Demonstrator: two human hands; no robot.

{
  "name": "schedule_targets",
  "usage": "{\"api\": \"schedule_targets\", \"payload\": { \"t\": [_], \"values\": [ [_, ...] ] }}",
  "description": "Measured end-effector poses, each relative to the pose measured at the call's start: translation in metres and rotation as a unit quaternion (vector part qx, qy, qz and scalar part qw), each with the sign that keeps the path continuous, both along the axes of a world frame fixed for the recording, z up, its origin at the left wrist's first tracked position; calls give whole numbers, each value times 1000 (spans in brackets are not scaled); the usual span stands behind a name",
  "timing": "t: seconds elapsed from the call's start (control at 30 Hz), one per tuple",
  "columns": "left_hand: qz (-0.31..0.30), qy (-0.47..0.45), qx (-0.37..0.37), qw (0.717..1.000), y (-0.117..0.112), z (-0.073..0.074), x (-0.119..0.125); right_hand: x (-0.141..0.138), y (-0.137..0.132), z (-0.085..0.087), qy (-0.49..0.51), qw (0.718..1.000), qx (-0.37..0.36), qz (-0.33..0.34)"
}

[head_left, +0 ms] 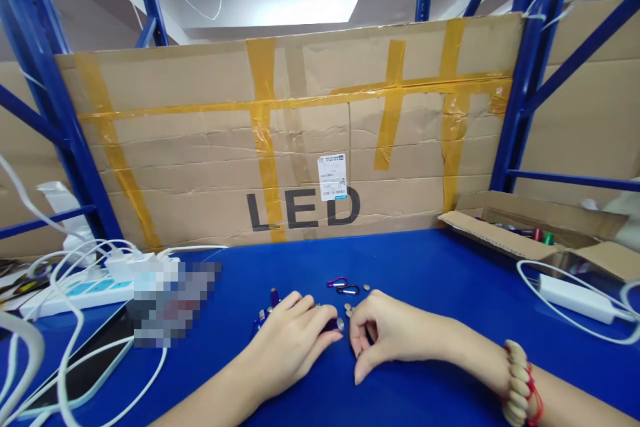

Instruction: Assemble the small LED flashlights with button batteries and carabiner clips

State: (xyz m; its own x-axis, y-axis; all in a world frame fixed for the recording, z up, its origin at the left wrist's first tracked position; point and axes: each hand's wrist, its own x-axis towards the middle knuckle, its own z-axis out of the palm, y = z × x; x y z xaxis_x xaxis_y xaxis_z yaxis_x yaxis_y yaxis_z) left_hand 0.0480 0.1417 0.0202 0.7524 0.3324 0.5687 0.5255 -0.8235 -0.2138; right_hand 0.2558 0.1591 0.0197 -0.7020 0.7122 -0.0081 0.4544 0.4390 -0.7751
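Dark cylinder [334,325], gripped between the left hand [294,339] thumb and fingers, looks light, stiff and smooth, best pinched around its barrel. Near the right hand [387,328], curled narrow, contents impossible to tell, lie two carabiners [348,291] and three visible silver discs [367,287]; further cylinders [275,297], partly hidden, sit beyond the left hand.

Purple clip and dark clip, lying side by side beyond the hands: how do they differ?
Colour: the purple clip is a vivid purple, while the dark clip looks black.
Place: the purple clip lies a little farther back and to the left; the dark clip sits closer to the right hand.
Shared: both are small, slim loops of similar size, lying on the blue table.
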Motion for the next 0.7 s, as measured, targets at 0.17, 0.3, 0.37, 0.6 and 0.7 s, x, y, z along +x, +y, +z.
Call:
{"api": "schedule_targets", "payload": {
  "t": [0.17, 0.3, 0.37, 0.6, 0.7],
  "values": [
    [68, -43, -83, 993, 3, -6, -5, -2, 3, -7, 44, 999, 4, 8],
    [72, -21, -114, 991, 2, -7, -1, -7, 4, -15, 65, 992, 102, -30],
    [72, -28, -132, 988, 1, -6, 1, -8, 5, -20, 53, 984, 162, -44],
    [58, -81, -217, 971, 3, -13, 1, -10, 6, -20, 88, 936, 333, -63],
    [51, -105, -254, 960, 5, -15, 2, -9, 2, -14, 141, 915, 356, -127]
  ]
}}
